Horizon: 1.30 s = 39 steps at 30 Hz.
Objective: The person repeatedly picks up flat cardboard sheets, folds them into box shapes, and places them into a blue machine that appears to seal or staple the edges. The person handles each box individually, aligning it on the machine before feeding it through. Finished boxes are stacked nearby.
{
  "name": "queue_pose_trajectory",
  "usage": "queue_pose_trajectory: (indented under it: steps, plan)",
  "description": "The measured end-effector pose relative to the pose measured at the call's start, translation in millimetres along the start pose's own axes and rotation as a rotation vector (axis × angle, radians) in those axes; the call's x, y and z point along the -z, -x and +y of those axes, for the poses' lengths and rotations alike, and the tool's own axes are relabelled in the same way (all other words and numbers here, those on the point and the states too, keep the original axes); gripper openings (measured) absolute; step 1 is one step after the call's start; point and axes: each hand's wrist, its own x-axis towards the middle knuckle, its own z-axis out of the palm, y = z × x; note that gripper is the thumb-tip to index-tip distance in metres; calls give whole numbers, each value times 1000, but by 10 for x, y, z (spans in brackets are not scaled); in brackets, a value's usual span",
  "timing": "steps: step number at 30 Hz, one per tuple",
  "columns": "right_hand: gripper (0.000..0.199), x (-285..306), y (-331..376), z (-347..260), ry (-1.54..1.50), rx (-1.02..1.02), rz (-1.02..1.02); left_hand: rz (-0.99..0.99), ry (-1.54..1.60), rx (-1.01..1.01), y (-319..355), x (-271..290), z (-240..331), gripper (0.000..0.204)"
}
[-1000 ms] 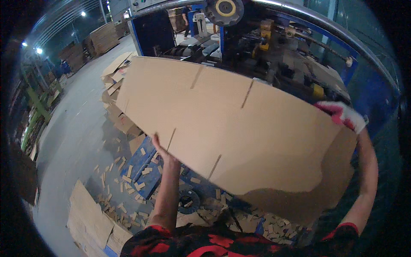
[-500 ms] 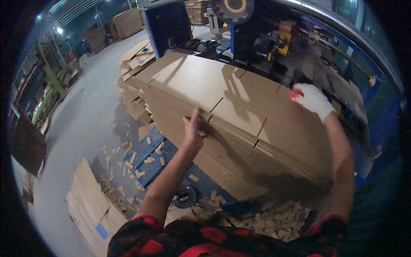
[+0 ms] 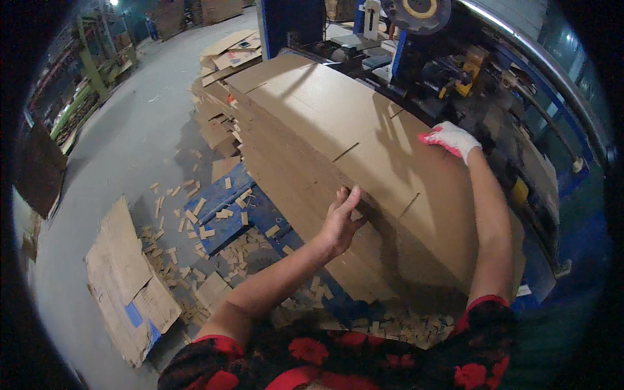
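Note:
A tall stack of flat brown cardboard sheets [image 3: 305, 97] stands in front of me, its top sheet cut with several narrow slots. My bare left hand [image 3: 341, 221] is at the stack's near long edge, thumb up and fingers loosely bent against the side. My right hand [image 3: 452, 140], in a white glove with red finger areas, rests at the far long edge of the top sheet. Its fingers are bent and partly hidden, and no separate thing shows in it. Both arms cast shadows across the cardboard.
Behind the stack is a machine with a dark wheel [image 3: 419, 13] and a yellow part [image 3: 471, 70]. A blue pallet [image 3: 224, 214] lies beneath, strewn with cardboard offcuts. A torn cardboard sheet [image 3: 127, 279] lies on the floor at left; more cardboard pieces [image 3: 227, 52] are piled beyond the stack.
My left hand has moved right along the near edge, past a slot. The right hand has come down onto the far edge. The whole view has shifted slightly.

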Motion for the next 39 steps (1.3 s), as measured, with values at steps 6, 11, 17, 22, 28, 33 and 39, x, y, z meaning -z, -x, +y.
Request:
queue_pose_trajectory:
  steps: [6, 11, 17, 22, 28, 33, 39]
  plan:
    - [54, -292, 230, -188, 325, 67, 47, 42, 352, -92, 139, -8, -50, 66]
    - [61, -499, 635, -365, 481, 166, 114, 34, 297, -22, 465, 123, 171, 65]
    - [66, -624, 837, 38, 50, 248, 74, 9, 284, 3, 856, 277, 120, 70]
    - [76, -607, 645, 235, -10, 268, 99, -69, 305, 107, 831, 591, -11, 61]
    - [78, -277, 1101, -396, -296, 174, -53, -157, 237, 354, 717, 1027, -198, 49]
    - [76, -839, 1684, -797, -272, 266, -159, -210, 373, 380, 796, 1219, -469, 46]
    - [91, -1268, 2401, -1081, -273, 129, -26, -376, 201, 430, 1133, 1536, -600, 66]
